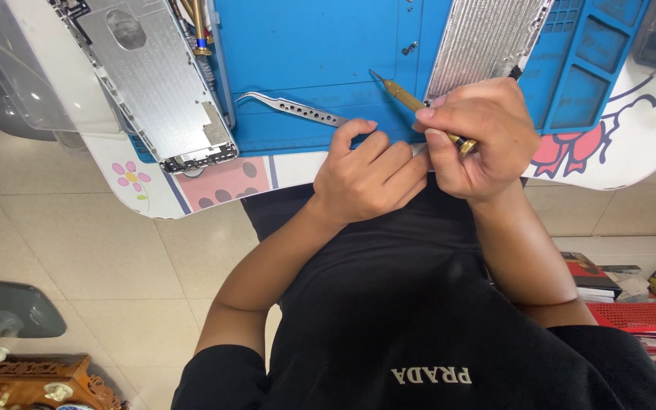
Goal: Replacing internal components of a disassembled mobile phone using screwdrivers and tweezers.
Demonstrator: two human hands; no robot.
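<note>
Screwdriver (419, 108), brass-handled w/ fine tip, sits at the near edge of the blue mat (305, 45), gripped in the right hand (480, 137), fingers closed round the shaft, tip aimed toward mat centre. Left hand (370, 175) is curled beside it, touching the right; probably pinching the end of the steel tweezers (290, 108), though that's hidden. Looks like a between-screws step: next move needs precise tip placement. Farther off, a metal phone housing (153, 76) lies at the mat's left edge.

Repair workshop (blue repair mat (313, 45)).
</note>
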